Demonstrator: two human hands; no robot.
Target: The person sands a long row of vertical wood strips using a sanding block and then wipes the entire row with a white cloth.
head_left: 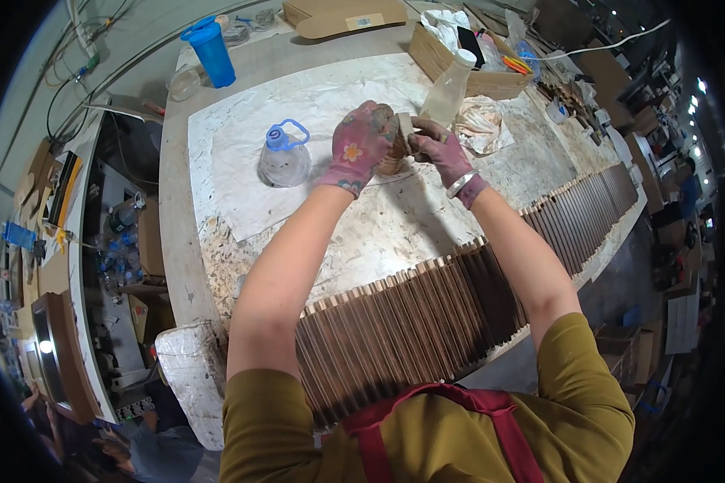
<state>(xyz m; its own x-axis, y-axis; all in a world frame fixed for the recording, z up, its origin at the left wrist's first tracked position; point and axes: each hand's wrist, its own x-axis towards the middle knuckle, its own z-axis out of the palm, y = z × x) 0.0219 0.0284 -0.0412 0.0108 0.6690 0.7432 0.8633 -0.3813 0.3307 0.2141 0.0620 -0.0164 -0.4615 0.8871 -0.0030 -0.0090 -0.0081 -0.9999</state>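
Both hands wear pink-purple gloves, the left with a flower print. They meet over the far middle of the table. My left hand (361, 143) is closed on a brown, ridged piece (391, 164), whose kind I cannot make out. A pale flat strip (405, 127) stands upright between the two hands. The fingers of my right hand (445, 156) are bent and pinch at its right side; whether the strip and the brown piece are one thing is hidden. Along the near edge lies a long row of dark brown wooden strips (403, 330) with pale ends, under my forearms.
Left of my hands stands a clear jug with a blue handle (285, 161). Behind are a cloudy bottle (447, 92), a crumpled stained cloth (483, 125), a filled cardboard box (491, 84) and a blue cup (209, 52). Other people (149, 447) are at lower left.
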